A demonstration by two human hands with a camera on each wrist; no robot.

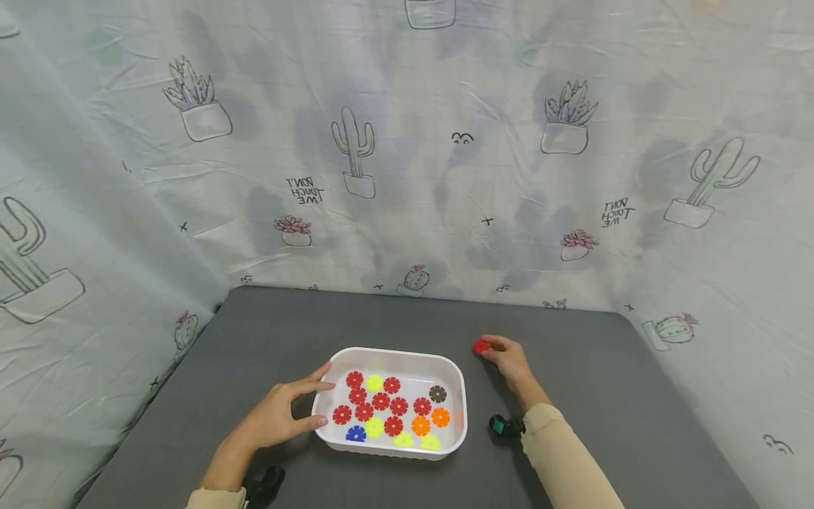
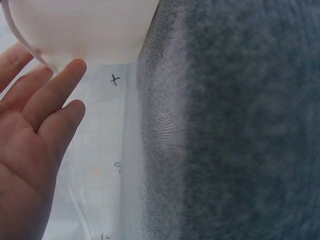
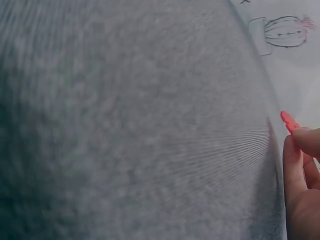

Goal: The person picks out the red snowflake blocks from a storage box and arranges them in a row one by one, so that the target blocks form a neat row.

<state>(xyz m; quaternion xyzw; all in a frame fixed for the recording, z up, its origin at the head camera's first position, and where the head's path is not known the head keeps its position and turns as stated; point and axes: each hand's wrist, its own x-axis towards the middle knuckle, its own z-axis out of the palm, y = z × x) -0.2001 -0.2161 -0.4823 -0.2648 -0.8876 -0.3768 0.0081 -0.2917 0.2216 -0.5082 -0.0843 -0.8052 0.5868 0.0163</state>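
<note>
A white plastic tray (image 1: 394, 451) holds several notched interlocking discs, such as a red disc (image 1: 342, 414), a blue disc (image 1: 356, 433) and an orange disc (image 1: 441, 417). At the tray's left end my left hand (image 1: 280, 417) grips the rim, with fingers and thumb at the edge; in the left wrist view, fingertips (image 2: 77, 67) lie against the tray's outer wall (image 2: 85, 30). Right of the tray, behind it, my right hand (image 1: 509, 360) pinches a red notched disc (image 1: 480, 346) between thumb and fingers. The right wrist view shows this disc (image 3: 287, 121) edge-on.
Grey cloth covers the table (image 1: 394, 318). A pale curtain (image 1: 407, 155) with printed cacti stands around its back and sides. Each wrist wears a black strap device, such as the right one (image 1: 505, 426).
</note>
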